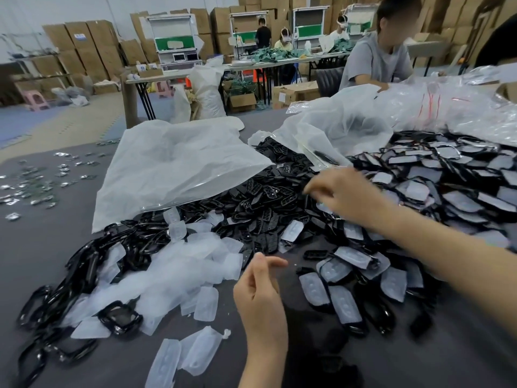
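A grey desk point(42, 261) is heaped with small parts. The right hand point(344, 194) reaches over the middle of the desk, fingertips down on a pile of black plastic pieces point(265, 197). Motion blur hides whether it grips one. The left hand point(260, 287) hovers nearer the front edge, fingers loosely curled, holding nothing. Clear pads point(195, 264) lie just left of it. A white bag point(173, 163) lies behind the pile, towards the far edge.

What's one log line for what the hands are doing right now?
right hand: reaching over pile of black plastic button frames, grip blurred | left hand: loosely curled, empty, above grey table | nearby: translucent white pads
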The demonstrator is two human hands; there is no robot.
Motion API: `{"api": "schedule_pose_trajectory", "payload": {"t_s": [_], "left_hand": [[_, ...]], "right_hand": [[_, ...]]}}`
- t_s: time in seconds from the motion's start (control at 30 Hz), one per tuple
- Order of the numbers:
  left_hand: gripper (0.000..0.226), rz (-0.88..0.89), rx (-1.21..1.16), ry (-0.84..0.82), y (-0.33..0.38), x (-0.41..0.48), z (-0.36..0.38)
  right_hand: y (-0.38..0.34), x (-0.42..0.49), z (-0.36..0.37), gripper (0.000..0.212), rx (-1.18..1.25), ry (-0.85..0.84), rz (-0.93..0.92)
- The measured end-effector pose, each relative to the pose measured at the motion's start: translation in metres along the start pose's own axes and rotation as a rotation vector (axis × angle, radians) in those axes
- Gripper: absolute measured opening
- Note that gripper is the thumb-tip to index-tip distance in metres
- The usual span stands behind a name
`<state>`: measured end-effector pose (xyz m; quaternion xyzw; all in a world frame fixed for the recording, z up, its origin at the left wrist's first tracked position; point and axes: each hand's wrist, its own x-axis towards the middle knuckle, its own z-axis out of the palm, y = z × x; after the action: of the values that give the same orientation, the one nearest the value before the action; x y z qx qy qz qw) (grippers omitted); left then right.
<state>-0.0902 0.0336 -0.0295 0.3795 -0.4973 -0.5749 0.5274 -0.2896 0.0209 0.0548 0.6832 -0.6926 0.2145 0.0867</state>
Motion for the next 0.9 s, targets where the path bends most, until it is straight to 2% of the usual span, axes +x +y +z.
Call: {"api": "schedule_pose_trajectory", "payload": {"t_s": [0.07, 0.1, 0.17, 0.27, 0.33, 0.4, 0.47, 0.53, 0.6, 0.73, 0.83, 0.9], "left_hand": [[0.049, -0.014, 0.040, 0.132, -0.001, 0.003, -0.002], [0.048, -0.015, 0.067, 0.187, -0.002, 0.004, -0.003], [0.041, 0.027, 0.133, 0.295, -0.002, 0.005, -0.005], [0.032, 0.113, 0.312, 0.394, 0.000, 0.007, -0.011], [0.041, 0.122, 0.534, 0.364, -0.002, 0.010, -0.017], [0.049, 0.077, 0.888, 0.178, -0.003, 0.011, -0.019], [0.053, 0.054, 1.127, 0.039, -0.005, 0.009, -0.019], [0.050, 0.053, 1.187, -0.003, -0.006, 0.007, -0.019], [0.045, 0.087, 1.190, 0.002, -0.005, 0.006, -0.020], [0.037, 0.112, 1.181, 0.026, -0.004, 0.008, -0.020], [0.040, 0.072, 1.242, 0.027, -0.004, 0.008, -0.021], [0.043, 0.050, 1.317, 0.016, -0.005, 0.008, -0.020]], "right_hand": [[-0.044, 0.009, 0.031, 0.023, 0.158, -0.336, -0.060], [-0.063, 0.012, 0.049, 0.031, 0.154, -0.446, -0.090], [-0.088, 0.015, 0.075, 0.035, 0.045, -0.513, -0.133], [-0.090, 0.018, 0.080, 0.024, 0.076, -0.390, -0.055], [-0.082, 0.012, 0.070, 0.025, 0.236, -0.279, 0.069], [-0.077, 0.000, 0.060, 0.023, 0.562, -0.121, 0.220], [-0.080, -0.019, 0.051, 0.023, 1.022, 0.008, 0.383], [-0.086, -0.041, 0.046, 0.024, 1.320, 0.099, 0.508], [-0.092, -0.061, 0.047, 0.022, 1.493, 0.149, 0.604], [-0.096, -0.081, 0.047, 0.019, 1.862, 0.150, 0.713], [-0.097, -0.083, 0.043, 0.021, 1.968, 0.101, 0.732], [-0.097, -0.083, 0.040, 0.014, 1.959, 0.077, 0.762]]}}
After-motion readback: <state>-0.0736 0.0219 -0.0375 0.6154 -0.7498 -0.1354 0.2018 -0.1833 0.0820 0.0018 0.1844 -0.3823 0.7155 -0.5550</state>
